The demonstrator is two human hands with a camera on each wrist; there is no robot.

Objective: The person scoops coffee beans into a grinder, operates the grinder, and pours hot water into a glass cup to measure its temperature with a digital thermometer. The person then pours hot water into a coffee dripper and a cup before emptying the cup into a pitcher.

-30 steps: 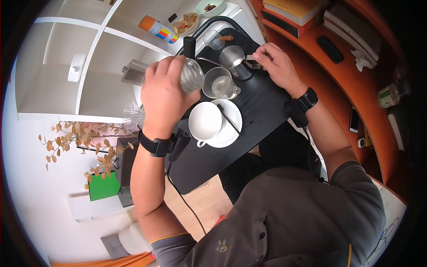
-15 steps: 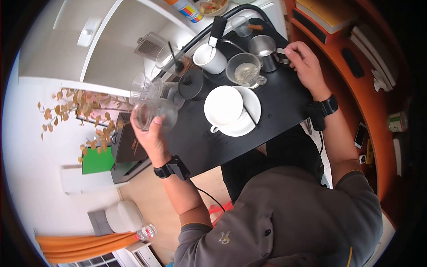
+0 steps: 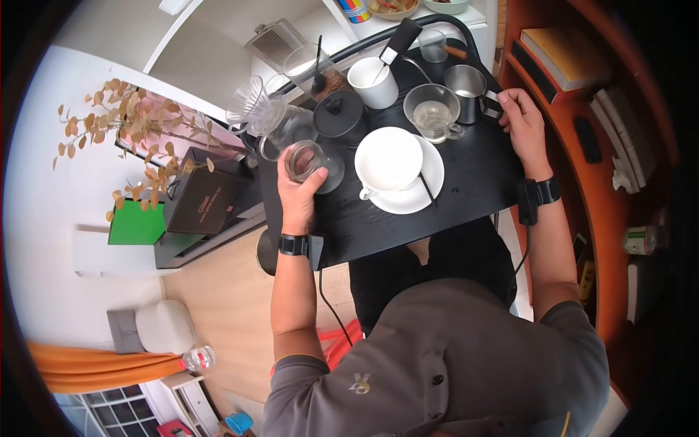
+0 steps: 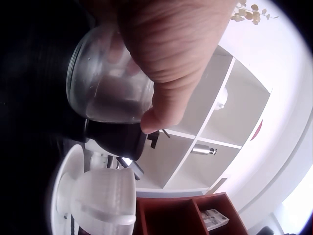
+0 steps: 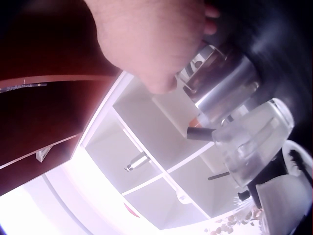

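My left hand [image 3: 297, 200] grips a clear glass jar [image 4: 110, 90] at the left end of the black table, its mouth tipped toward me in the head view. Inside the jar no contents show. At the table's right edge my right hand [image 3: 526, 135] holds the handle of a metal pitcher [image 3: 466, 81]; the wrist view shows the pitcher [image 5: 230, 81] beside my thumb. Left of the pitcher stands a glass cup [image 3: 429, 116] holding pale liquid. Between my hands, a white cup [image 3: 389, 156] sits on a saucer [image 3: 435, 178] with a thin black stick [image 3: 428, 191] lying across it.
Behind the jar stand a black lidded canister [image 3: 341, 120], a ribbed glass dripper [image 3: 250, 102] and a tall glass [image 3: 306, 62] holding brown bits. A white mug [image 3: 373, 81] with a black-handled stick in it stands farther back. An orange-brown shelf [image 3: 561, 131] borders the right.
My left hand has carried the jar away from beside the glass cup to the table's left end and turned it. My right hand has stayed at the pitcher's handle while the head view shifted.
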